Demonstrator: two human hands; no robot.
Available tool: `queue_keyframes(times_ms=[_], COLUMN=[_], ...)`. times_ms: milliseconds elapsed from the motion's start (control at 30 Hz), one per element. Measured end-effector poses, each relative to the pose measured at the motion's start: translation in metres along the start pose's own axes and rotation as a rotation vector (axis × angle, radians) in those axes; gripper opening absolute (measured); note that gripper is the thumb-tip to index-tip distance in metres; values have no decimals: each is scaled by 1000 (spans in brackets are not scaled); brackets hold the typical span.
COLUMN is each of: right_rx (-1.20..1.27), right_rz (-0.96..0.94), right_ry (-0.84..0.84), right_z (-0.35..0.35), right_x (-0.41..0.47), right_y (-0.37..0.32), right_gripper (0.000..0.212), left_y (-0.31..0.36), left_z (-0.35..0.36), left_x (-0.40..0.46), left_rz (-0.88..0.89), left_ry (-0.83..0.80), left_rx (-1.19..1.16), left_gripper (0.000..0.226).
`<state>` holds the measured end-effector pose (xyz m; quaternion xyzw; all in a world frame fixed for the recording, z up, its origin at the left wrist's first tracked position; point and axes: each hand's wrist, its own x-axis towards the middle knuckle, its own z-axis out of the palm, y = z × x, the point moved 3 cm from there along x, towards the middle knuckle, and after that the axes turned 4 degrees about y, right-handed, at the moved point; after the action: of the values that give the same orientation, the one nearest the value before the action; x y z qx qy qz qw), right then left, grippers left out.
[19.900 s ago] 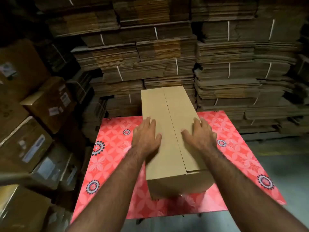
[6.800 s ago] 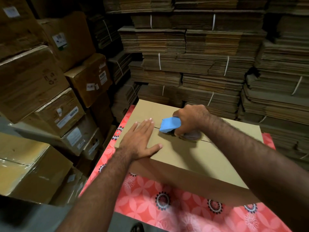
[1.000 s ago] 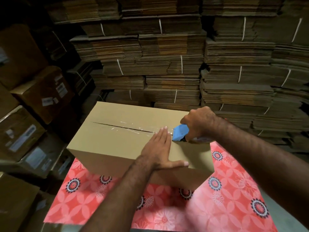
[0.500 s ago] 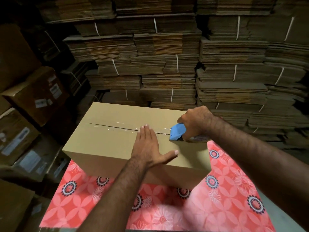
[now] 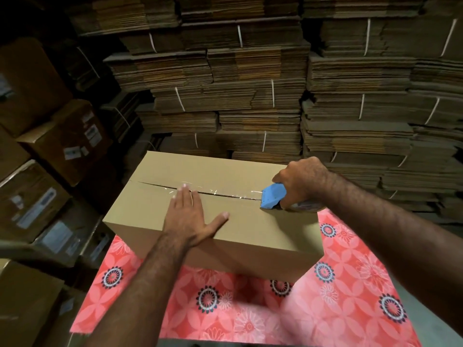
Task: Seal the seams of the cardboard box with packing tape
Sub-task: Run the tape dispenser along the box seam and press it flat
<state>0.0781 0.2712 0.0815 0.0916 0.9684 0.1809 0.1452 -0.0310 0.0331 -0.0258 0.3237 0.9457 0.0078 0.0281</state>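
Well, the left hand (image 5: 189, 216) lay flat on the box (image 5: 250, 236) — the right hand (image 5: 300, 181) gripped the dispenser (image 5: 271, 197) at the seam's (image 5: 225, 195) end.

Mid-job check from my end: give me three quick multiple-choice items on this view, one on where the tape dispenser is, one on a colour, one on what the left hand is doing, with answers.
1. Where is the tape dispenser?
A. At the right end of the box's top seam
B. On the floor
C. On the stacked cardboard behind

2. What colour is the dispenser's body?
A. Green
B. Blue
C. Black

3. What is the left hand doing?
A. Gripping a knife
B. Hanging off the table
C. Lying flat on the box top

Answers:
1 A, the right hand holds it on the cardboard box where the centre seam meets the right edge, glossy tape trailing left.
2 B, its casing is light blue.
3 C, its fingers are straight, palm down, fingertips near the seam.
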Motion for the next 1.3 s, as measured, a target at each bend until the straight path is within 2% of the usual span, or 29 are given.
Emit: queue_keyframes(times_ms=[133,333,500,700,900,1133,1233,1300], right_rx=[5,-12,-35,77,120,168,148,129], right_rz=[18,-13,-93,-76,25,-23,-23,-28], right_ry=[-3,-6,-9,16,-53,22,39,47], right_z=[1,2,1,10,53,80,82,81], right_x=[1,2,2,-13,-56,-53,-53,-53], right_y=[0,0,0,32,92,91,91,91], right_gripper=[65,68,72,75,76,78,78,78], left_y=[32,102,112,101,100,101,123,158], left_z=[-4,5,8,10,11,6,2,3], left_x=[3,-1,2,6,7,3,1,-3], left_rz=[22,388,518,505,502,504,475,532], left_ry=[-33,-95,-35,-44,-92,-101,-93,-93], left_rx=[-79,-107,-51,-1,32,38,-64,-110], left_gripper=[132,148,159,156,153,151,148,147])
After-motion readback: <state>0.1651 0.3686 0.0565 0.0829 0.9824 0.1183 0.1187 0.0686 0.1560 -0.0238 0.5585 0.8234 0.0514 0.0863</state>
